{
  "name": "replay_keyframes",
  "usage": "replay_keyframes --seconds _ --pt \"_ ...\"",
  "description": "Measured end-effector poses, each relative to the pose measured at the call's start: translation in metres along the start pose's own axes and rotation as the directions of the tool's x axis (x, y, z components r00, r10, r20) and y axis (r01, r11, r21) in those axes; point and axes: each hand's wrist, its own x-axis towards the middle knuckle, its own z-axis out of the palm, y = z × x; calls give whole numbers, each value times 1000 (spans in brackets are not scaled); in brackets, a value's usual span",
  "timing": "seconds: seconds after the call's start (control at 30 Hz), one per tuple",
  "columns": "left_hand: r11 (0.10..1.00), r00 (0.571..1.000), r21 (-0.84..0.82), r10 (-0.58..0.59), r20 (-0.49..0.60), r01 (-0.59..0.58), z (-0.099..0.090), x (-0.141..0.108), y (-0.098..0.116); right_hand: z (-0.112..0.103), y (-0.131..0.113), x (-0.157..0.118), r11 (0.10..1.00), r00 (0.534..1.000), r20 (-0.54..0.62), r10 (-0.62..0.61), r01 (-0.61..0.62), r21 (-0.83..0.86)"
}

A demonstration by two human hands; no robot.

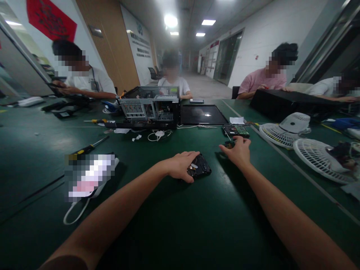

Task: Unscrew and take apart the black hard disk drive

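My left hand grips the left side of a black rectangular device lying on the green table, its fingers over the far edge and the thumb at the near edge. Metal and small parts show inside the device. To the right, my right hand is closed round a small dark object with a thin shaft pointing up and left; it looks like a screwdriver, mostly hidden by the fingers. Just beyond that hand lies a hard drive with a green circuit board.
An opened computer case and a flat black panel stand farther back. White fan parts lie right. A yellow-black screwdriver and a phone with a white cable lie left. Several people sit around the table.
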Motion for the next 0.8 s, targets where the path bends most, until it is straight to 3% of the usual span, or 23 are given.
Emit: replay_keyframes --seconds 0.2,0.33,0.43,0.57,0.8 --pt "995 993 8 95 67 -96 -8 -6 -3 -15 -20 -24 978 998 -2 -62 61 200" --pt "997 994 -9 72 82 -72 -12 -8 8 -19 -39 -40 866 990 139 9 -77 494" --pt "999 995 -21 25 -97 -28 -7 -4 24 -20 -52 -49 679 949 316 -17 -221 700" --pt "999 944 10 48 -327 -47 3 2 45 -22 -64 -59 478 896 437 -76 -352 805" --pt "997 871 29 75 -485 -70 15 6 51 -24 -76 -74 457 883 449 -137 -345 820"
